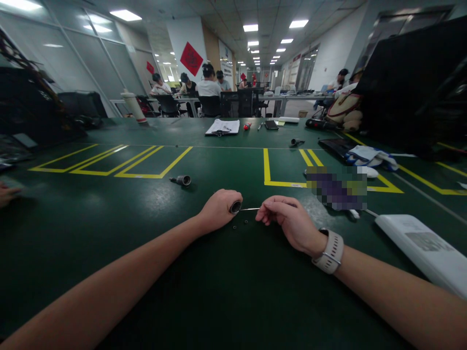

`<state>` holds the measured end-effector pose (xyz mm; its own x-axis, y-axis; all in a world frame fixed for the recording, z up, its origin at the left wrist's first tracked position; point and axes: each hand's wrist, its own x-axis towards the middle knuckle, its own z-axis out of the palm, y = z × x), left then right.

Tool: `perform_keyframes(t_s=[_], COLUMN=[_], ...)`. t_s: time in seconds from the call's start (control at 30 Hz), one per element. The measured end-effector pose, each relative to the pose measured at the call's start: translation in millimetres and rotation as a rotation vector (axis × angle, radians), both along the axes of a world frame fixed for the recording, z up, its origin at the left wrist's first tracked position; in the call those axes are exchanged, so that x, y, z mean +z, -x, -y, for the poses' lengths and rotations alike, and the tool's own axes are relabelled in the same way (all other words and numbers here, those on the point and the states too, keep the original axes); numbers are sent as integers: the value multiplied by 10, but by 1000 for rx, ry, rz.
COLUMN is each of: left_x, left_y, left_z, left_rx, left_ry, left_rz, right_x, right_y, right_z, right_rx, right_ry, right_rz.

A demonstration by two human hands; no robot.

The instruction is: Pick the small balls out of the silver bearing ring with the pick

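Note:
My left hand (220, 210) is closed around a dark metal socket (235, 207), its round open end facing right and toward me. A thin shiny rod (250, 209) spans the gap between the socket and my right hand (280, 214), whose fingers are pinched on the rod's right end. On the green table (146, 272), just below the rod, lie two tiny dark rings, one (246, 222) near the rod and another (234, 227) under the socket. A second metal socket (185, 181) lies on its side to the left, beyond my left hand.
Another socket (295, 142) lies farther back. A clipboard (223, 127) and phone (271, 125) are near the far edge. At right are a white power strip (419, 243), a blurred purple item (333, 187) and a cloth (372, 158). A person's hand (7, 193) shows at far left.

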<state>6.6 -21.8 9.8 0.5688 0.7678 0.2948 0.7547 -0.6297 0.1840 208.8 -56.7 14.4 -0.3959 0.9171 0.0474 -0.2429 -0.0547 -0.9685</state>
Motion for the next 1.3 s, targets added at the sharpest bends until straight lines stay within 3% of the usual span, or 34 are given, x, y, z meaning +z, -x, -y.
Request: perform_keyframes(t_s=[0.4,0.5,0.6,0.77,0.93,1.03,1.13,1.3], left_x=[-34,-37,-32,-46,-67,-77,-89,-94], left_y=[18,31,41,52,56,69,93,109], left_z=[-21,-20,-30,-51,-47,-58,-78,-78], left_rx=[77,158,278,434,489,531,536,514], left_ry=[14,-41,-158,-293,-262,-264,-262,-223], left_rz=[41,108,212,307,423,478,513,582], right_x=[-63,-77,-74,-87,-101,-61,5,80], right_y=[23,21,31,143,327,374,294,-80], right_z=[0,-2,-5,-6,59,152,268,470], right_rx=[-108,-189,-226,-63,101,268,453,615], right_ry=[-73,-120,-224,-465,-546,-669,-822,-866], right_rz=[101,151,377,725,742,705,671,668])
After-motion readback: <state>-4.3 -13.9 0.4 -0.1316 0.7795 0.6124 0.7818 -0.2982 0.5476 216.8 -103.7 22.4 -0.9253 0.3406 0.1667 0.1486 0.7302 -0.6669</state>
